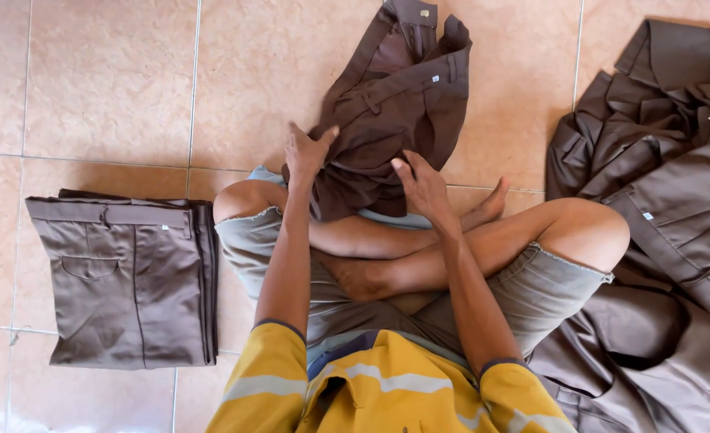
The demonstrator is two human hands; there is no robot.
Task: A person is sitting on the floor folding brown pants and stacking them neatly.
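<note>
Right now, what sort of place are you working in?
Probably a home floor used for folding laundry: glossy tan floor tiles, a folded stack of brown trousers, an unfolded heap of brown garments, and both hands on another brown pair.

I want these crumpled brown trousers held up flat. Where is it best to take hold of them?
Probably the waistband, one hand at each end, coming from the far side of the brown trousers. It lies uppermost, a firm straight band with belt loops; the left hand and right hand grip loose cloth lower down.
</note>
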